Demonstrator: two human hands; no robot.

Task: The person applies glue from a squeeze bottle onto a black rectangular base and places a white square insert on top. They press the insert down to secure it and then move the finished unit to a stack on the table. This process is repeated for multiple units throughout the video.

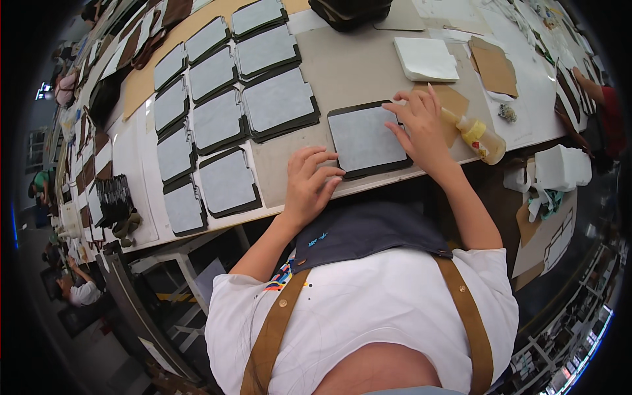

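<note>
A dark-edged rectangular panel with a pale grey sheet on its face (365,141) lies flat at the table's front edge before me. By its left edge is my left hand (308,183), fingers loosely bent and apart, fingertips at the border. My right hand (421,128) reaches over the panel's right side, fingers spread, thumb above the sheet. Neither hand grips anything that I can see. Just right of that hand, a clear squeeze bottle with a yellow band (484,140) lies tilted near a brown card piece (451,105).
Several stacks of similar grey-faced panels (214,118) stand in rows on the left. A white stack of sheets (424,59), a brown board (492,66) and a dark object (350,12) lie farther back. Below right is a white plastic bag (559,168). Other people are at the sides.
</note>
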